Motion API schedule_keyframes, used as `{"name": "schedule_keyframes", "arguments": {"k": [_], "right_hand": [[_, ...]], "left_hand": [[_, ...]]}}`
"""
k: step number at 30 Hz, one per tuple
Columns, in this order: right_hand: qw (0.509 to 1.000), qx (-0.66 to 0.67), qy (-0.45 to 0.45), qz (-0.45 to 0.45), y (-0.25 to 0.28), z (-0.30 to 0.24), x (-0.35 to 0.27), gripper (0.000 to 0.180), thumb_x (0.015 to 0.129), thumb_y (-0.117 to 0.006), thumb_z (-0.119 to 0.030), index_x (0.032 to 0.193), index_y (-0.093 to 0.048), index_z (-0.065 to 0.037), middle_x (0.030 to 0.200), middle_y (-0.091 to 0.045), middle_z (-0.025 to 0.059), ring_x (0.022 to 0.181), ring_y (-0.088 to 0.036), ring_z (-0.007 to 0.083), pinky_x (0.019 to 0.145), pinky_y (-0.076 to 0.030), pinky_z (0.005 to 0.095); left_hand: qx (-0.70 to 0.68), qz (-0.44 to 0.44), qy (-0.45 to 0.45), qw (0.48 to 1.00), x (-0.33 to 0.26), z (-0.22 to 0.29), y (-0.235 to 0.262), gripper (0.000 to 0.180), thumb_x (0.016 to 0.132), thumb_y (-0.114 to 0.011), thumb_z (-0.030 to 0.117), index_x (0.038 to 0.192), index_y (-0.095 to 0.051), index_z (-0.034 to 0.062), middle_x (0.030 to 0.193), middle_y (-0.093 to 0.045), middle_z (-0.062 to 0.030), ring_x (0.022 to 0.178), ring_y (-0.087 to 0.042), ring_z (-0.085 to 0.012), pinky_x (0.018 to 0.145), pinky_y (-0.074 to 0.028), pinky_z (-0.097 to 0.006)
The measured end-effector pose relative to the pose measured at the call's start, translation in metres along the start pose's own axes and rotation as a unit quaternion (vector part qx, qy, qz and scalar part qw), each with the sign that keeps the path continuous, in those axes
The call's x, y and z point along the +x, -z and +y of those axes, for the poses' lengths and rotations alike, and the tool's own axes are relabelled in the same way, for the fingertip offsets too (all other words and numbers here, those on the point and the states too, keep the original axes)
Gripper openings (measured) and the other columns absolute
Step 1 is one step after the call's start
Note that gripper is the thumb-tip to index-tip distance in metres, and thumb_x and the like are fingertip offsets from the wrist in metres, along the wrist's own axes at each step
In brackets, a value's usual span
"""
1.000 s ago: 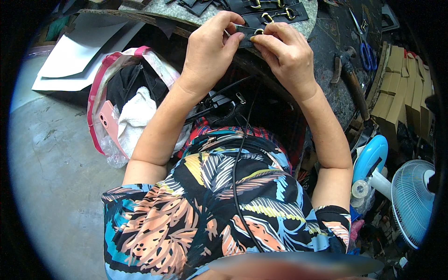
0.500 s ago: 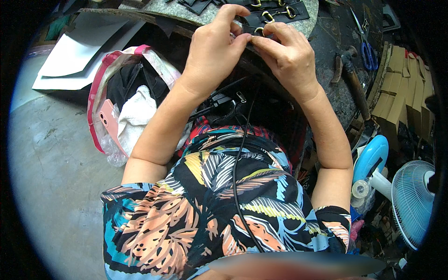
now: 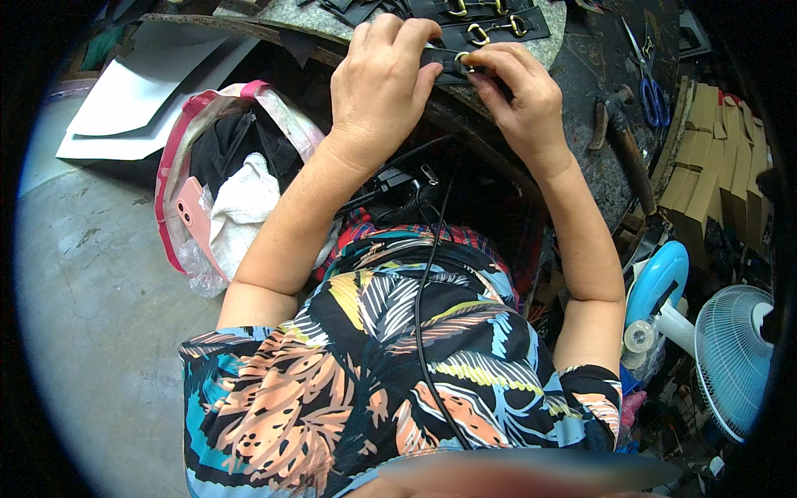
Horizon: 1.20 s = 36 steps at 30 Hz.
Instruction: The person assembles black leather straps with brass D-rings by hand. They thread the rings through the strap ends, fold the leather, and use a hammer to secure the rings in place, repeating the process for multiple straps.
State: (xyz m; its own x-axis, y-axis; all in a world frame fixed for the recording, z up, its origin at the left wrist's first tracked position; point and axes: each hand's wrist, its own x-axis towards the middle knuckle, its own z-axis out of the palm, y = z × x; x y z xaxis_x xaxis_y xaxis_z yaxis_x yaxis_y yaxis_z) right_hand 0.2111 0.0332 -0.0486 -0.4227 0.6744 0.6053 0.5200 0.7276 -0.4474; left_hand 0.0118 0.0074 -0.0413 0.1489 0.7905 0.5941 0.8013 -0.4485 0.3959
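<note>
At the near edge of the worktop, a black strap (image 3: pixel 435 59) with a gold-coloured metal ring (image 3: pixel 461 58) stretches between my hands. My left hand (image 3: pixel 380 90) is closed on the strap's left part, thumb and fingers together, its knuckles hiding part of it. On the other side my right hand (image 3: pixel 525 93) pinches the strap by the ring between thumb and fingers. Just beyond lie finished-looking black straps with gold bit-shaped buckles (image 3: pixel 503 28), flat on a pale stone slab (image 3: pixel 550 51). More black strips (image 3: pixel 347 10) rest at the slab's far left.
Blue-handled scissors (image 3: pixel 655 98) and a hammer (image 3: pixel 624 137) lie right on the dark bench. Cardboard pieces (image 3: pixel 706 178) and a blue fan (image 3: pixel 735 357) stand further right. Left are white sheets (image 3: pixel 137 91) and a pink-rimmed bag (image 3: pixel 166 199) holding a towel and phone. A black cable (image 3: pixel 422 324) crosses my shirt.
My hands have drawn slightly apart and nearer to me. More of the black strap and its gold ring now shows between them.
</note>
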Motion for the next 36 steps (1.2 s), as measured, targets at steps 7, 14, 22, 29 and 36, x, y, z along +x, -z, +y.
{"name": "schedule_keyframes", "arguments": {"k": [7, 14, 22, 29, 36], "right_hand": [[0.991, 0.097, -0.086, 0.038, 0.035, 0.010, 0.005, 0.019, 0.089, -0.074, -0.001, 0.107, -0.075, -0.006, 0.102, -0.072, 0.0060, 0.083, -0.068, 0.0143, 0.074, -0.056, 0.0278], [0.993, -0.005, -0.117, -0.033, 0.072, 0.030, 0.004, 0.018, 0.093, -0.075, -0.009, 0.110, -0.077, -0.004, 0.104, -0.072, 0.0037, 0.089, -0.066, 0.0110, 0.077, -0.051, 0.0241], [0.978, -0.054, -0.152, -0.135, 0.071, 0.021, -0.008, 0.032, 0.083, -0.084, -0.019, 0.111, -0.077, -0.006, 0.103, -0.067, 0.0053, 0.092, -0.066, 0.0170, 0.073, -0.051, 0.0294], [0.980, 0.042, -0.176, -0.084, 0.061, 0.031, -0.015, 0.026, 0.084, -0.082, -0.016, 0.106, -0.076, -0.005, 0.098, -0.067, 0.0072, 0.088, -0.068, 0.0215, 0.079, -0.055, 0.0325], [0.981, 0.053, -0.171, -0.073, 0.059, 0.040, -0.018, 0.020, 0.090, -0.077, -0.009, 0.108, -0.075, -0.002, 0.100, -0.066, 0.0050, 0.090, -0.067, 0.0153, 0.082, -0.054, 0.0282]], "left_hand": [[0.008, -0.012, -0.103, 0.995, 0.002, -0.014, 0.002, 0.010, 0.079, -0.081, 0.017, 0.088, -0.077, 0.0133, 0.100, -0.068, 0.0008, 0.098, -0.060, -0.0232, 0.084, -0.051, -0.036], [-0.003, -0.012, -0.103, 0.995, 0.007, -0.006, -0.001, 0.015, 0.079, -0.081, 0.017, 0.092, -0.075, 0.0128, 0.096, -0.068, -0.0002, 0.095, -0.060, -0.0255, 0.083, -0.051, -0.038], [0.004, -0.006, -0.098, 0.995, 0.011, 0.005, 0.002, 0.028, 0.078, -0.080, 0.016, 0.105, -0.075, 0.0138, 0.102, -0.067, -0.0038, 0.097, -0.059, -0.0273, 0.084, -0.050, -0.039], [-0.011, -0.075, -0.145, 0.987, 0.028, 0.027, -0.034, 0.026, 0.084, -0.079, 0.026, 0.108, -0.077, 0.0141, 0.099, -0.067, -0.0027, 0.095, -0.059, -0.0271, 0.084, -0.051, -0.039], [-0.044, -0.066, -0.144, 0.986, 0.027, 0.021, -0.033, 0.022, 0.083, -0.079, 0.026, 0.102, -0.077, 0.0143, 0.096, -0.067, -0.0021, 0.091, -0.059, -0.0269, 0.082, -0.051, -0.039]]}}
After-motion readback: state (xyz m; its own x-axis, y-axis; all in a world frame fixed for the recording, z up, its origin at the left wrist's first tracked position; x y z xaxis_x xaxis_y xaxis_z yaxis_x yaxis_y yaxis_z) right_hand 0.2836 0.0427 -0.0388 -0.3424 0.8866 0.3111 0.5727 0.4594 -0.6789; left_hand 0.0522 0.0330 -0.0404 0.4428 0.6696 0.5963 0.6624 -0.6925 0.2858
